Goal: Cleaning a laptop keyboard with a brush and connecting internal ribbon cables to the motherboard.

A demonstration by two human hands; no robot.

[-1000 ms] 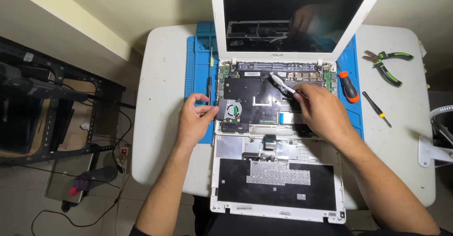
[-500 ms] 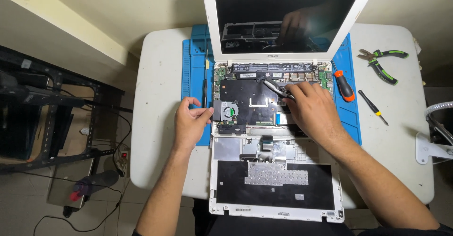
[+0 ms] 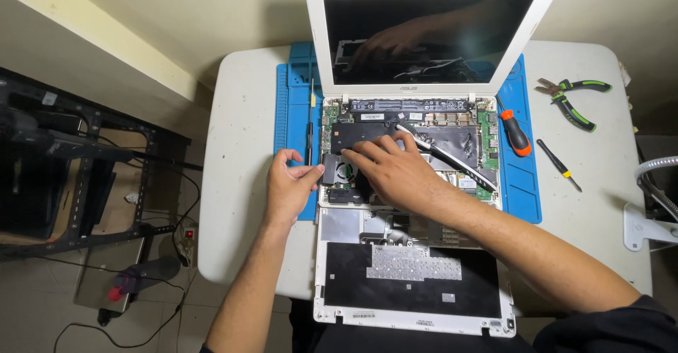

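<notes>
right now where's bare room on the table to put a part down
Bare table shows left of the blue mat, beyond the left hand, and at the right front, below the small screwdriver. It is crowded around the open laptop, the right hand, the orange screwdriver and the pliers.

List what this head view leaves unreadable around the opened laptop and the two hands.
- Head view: the board area under the right hand is covered by its palm and fingers.
- The fan shows only in part, behind the right fingertips.
- Whether the right hand pinches anything is hidden; its grip cannot be told.
- The left hand rests at the laptop base's left edge; its fingertip contact is too small to judge.
- The upturned keyboard cover's near corner is hidden by the right sleeve.
</notes>
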